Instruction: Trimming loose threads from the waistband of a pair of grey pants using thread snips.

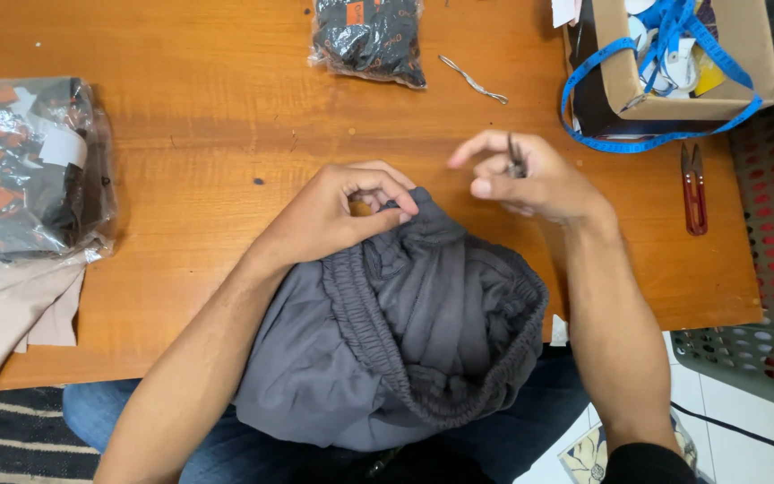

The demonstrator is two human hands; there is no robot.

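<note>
You have the grey garment (405,350) bunched over your lap and the table (226,134) edge, its elastic waistband turned up; nothing shows any work on it finished yet, I'd judge. Your left hand (338,215) pinches the waistband, fingers closed on the fabric. Your right hand (530,179) hangs just beside it, thumb and fingers closed on a small dark metal tool (515,159).

Garment: grey garment (405,350) with a gathered elastic waistband, bunched and turned open, lying from the lap onto the near edge of the wooden surface (208,134).
Waistband edge: pinched up at the top, where a small tan piece shows.
Small tool: thin dark metal tool (515,159), upright, just beside the garment's raised edge.
</note>
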